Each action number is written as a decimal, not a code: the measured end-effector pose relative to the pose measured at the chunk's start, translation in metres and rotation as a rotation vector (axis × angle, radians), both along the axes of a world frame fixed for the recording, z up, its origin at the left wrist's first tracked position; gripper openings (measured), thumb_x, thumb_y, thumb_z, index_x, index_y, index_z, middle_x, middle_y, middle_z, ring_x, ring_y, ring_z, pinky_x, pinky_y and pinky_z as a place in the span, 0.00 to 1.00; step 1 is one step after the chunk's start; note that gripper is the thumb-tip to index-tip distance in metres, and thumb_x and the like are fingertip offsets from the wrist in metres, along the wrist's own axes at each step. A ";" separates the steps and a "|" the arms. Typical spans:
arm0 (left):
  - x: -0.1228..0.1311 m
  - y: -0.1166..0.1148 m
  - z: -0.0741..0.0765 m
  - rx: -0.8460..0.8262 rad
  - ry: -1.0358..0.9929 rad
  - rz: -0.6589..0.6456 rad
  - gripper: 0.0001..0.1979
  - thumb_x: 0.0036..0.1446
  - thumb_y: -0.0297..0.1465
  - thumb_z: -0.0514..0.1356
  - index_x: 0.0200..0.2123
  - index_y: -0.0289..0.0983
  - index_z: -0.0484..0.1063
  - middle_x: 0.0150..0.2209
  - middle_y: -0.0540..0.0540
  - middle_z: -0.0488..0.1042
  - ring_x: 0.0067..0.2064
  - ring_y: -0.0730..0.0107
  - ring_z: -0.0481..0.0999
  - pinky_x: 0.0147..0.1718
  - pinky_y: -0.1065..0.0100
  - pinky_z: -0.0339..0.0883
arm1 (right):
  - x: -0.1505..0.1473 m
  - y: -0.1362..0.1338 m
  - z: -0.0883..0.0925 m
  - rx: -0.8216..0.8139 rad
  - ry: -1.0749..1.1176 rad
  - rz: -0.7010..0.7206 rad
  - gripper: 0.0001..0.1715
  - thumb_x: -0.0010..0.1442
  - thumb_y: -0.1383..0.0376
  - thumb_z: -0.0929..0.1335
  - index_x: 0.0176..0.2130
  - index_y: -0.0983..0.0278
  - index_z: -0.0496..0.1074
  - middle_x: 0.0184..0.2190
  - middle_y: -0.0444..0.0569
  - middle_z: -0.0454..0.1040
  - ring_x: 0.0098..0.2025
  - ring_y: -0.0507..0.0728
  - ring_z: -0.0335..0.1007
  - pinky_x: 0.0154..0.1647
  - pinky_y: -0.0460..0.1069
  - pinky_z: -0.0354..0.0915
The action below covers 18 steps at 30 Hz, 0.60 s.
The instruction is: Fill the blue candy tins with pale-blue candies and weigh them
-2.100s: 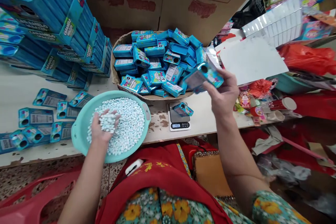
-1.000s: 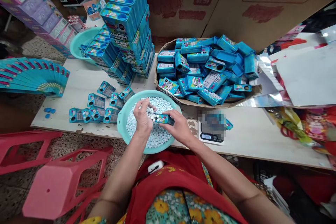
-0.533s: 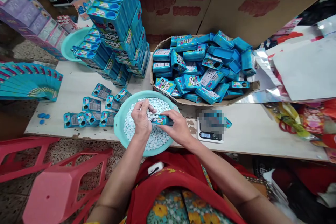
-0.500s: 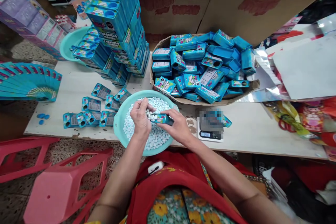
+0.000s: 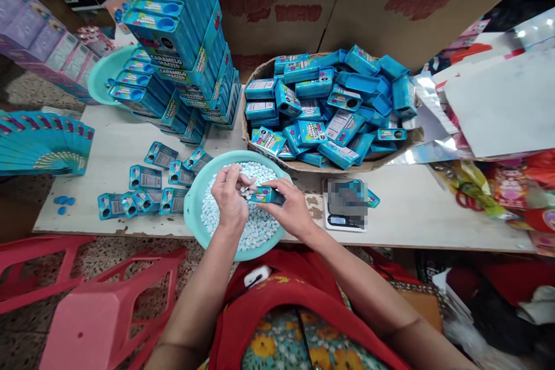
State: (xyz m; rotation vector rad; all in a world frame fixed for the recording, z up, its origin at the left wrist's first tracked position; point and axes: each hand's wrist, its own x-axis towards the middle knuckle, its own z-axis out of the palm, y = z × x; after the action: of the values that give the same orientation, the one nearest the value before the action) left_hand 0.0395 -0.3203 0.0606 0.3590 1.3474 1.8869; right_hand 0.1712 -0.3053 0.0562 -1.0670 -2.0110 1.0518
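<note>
From where I stand, the right hand grasps a small blue box just above the pale candies in the turquoise basin; the left hand curls round a few candies right at the box's near end. I'd guess the box is light and fairly stiff, its glossy sides a bit slippery and easily dented by a hard squeeze. The long sides, toward the far end, seem the place to hold; the candies look hard and apt to roll.
</note>
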 end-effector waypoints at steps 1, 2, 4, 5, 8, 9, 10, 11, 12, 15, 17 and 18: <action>0.001 -0.001 0.002 0.004 -0.005 0.007 0.11 0.53 0.38 0.61 0.27 0.36 0.67 0.20 0.53 0.66 0.22 0.76 0.68 0.29 0.69 0.68 | 0.000 -0.001 0.001 0.001 0.013 -0.005 0.20 0.49 0.63 0.75 0.43 0.58 0.72 0.39 0.47 0.74 0.44 0.60 0.70 0.46 0.54 0.65; 0.002 -0.001 0.005 0.012 -0.005 0.018 0.11 0.53 0.37 0.61 0.27 0.36 0.67 0.21 0.53 0.66 0.23 0.76 0.68 0.29 0.69 0.69 | 0.000 -0.001 0.002 0.003 0.026 -0.008 0.20 0.49 0.63 0.75 0.43 0.58 0.72 0.39 0.48 0.75 0.44 0.60 0.70 0.46 0.54 0.65; 0.005 -0.001 0.012 0.035 0.006 0.023 0.09 0.53 0.36 0.61 0.28 0.36 0.66 0.23 0.52 0.66 0.24 0.76 0.69 0.31 0.69 0.69 | -0.002 -0.002 0.004 0.007 0.047 -0.007 0.20 0.49 0.64 0.75 0.44 0.58 0.72 0.41 0.48 0.75 0.46 0.60 0.70 0.47 0.55 0.64; 0.005 -0.001 0.014 0.045 0.017 0.011 0.09 0.53 0.36 0.61 0.29 0.37 0.67 0.23 0.52 0.65 0.24 0.76 0.68 0.30 0.69 0.69 | -0.004 -0.003 0.003 0.007 0.057 -0.006 0.21 0.50 0.63 0.75 0.44 0.58 0.72 0.42 0.48 0.75 0.47 0.60 0.69 0.49 0.55 0.64; 0.000 0.001 0.016 0.030 0.055 -0.052 0.09 0.53 0.37 0.60 0.29 0.37 0.66 0.22 0.53 0.65 0.22 0.76 0.67 0.28 0.70 0.67 | -0.007 -0.002 -0.004 -0.034 0.085 -0.015 0.20 0.50 0.63 0.75 0.43 0.57 0.72 0.41 0.47 0.75 0.46 0.60 0.70 0.49 0.55 0.65; -0.005 0.002 0.012 0.016 0.082 -0.046 0.09 0.53 0.37 0.59 0.29 0.37 0.65 0.22 0.53 0.64 0.22 0.75 0.66 0.27 0.70 0.67 | -0.006 -0.002 -0.007 -0.056 0.101 -0.020 0.20 0.49 0.63 0.75 0.43 0.57 0.72 0.40 0.47 0.75 0.45 0.59 0.70 0.49 0.54 0.65; -0.013 0.004 0.005 0.000 0.125 -0.016 0.09 0.53 0.37 0.58 0.30 0.38 0.65 0.22 0.53 0.64 0.22 0.75 0.66 0.27 0.69 0.67 | -0.003 -0.002 -0.009 -0.078 0.123 -0.025 0.19 0.49 0.62 0.75 0.42 0.58 0.72 0.40 0.47 0.75 0.45 0.59 0.71 0.48 0.53 0.66; -0.021 0.006 -0.006 -0.024 0.193 0.032 0.09 0.54 0.38 0.57 0.31 0.38 0.65 0.23 0.53 0.64 0.23 0.74 0.66 0.27 0.68 0.67 | 0.001 -0.003 -0.009 -0.096 0.151 -0.032 0.19 0.49 0.62 0.75 0.42 0.58 0.72 0.39 0.47 0.75 0.45 0.58 0.71 0.48 0.53 0.66; -0.030 0.009 -0.020 -0.060 0.291 0.076 0.09 0.55 0.38 0.55 0.32 0.38 0.65 0.24 0.53 0.65 0.24 0.73 0.66 0.29 0.67 0.68 | 0.007 -0.004 -0.009 -0.106 0.182 -0.043 0.20 0.49 0.61 0.75 0.42 0.59 0.72 0.40 0.47 0.75 0.45 0.58 0.71 0.49 0.52 0.66; -0.044 0.022 -0.072 -0.308 0.720 -0.058 0.10 0.55 0.38 0.55 0.32 0.37 0.68 0.29 0.48 0.69 0.34 0.66 0.70 0.39 0.63 0.67 | 0.028 -0.009 -0.002 -0.101 0.246 -0.107 0.21 0.49 0.61 0.75 0.43 0.59 0.72 0.41 0.47 0.74 0.45 0.56 0.71 0.50 0.51 0.65; -0.038 0.029 -0.104 -0.453 1.005 -0.289 0.12 0.54 0.39 0.57 0.35 0.37 0.70 0.37 0.43 0.72 0.44 0.58 0.70 0.48 0.58 0.62 | 0.039 -0.012 0.003 -0.087 0.234 -0.147 0.20 0.49 0.61 0.75 0.43 0.59 0.72 0.40 0.47 0.74 0.44 0.56 0.71 0.48 0.51 0.66; -0.032 0.030 -0.115 -0.507 1.118 -0.368 0.14 0.54 0.40 0.57 0.38 0.37 0.71 0.41 0.41 0.71 0.48 0.55 0.68 0.50 0.57 0.60 | 0.043 -0.013 0.004 -0.076 0.222 -0.159 0.20 0.49 0.61 0.75 0.43 0.60 0.72 0.40 0.47 0.74 0.44 0.56 0.71 0.48 0.50 0.66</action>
State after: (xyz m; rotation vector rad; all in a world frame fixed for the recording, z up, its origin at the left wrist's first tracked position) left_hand 0.0077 -0.2901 -0.0542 1.3994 2.1795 0.9224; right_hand 0.2141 -0.3182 0.0604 -1.0793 -1.6952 1.1175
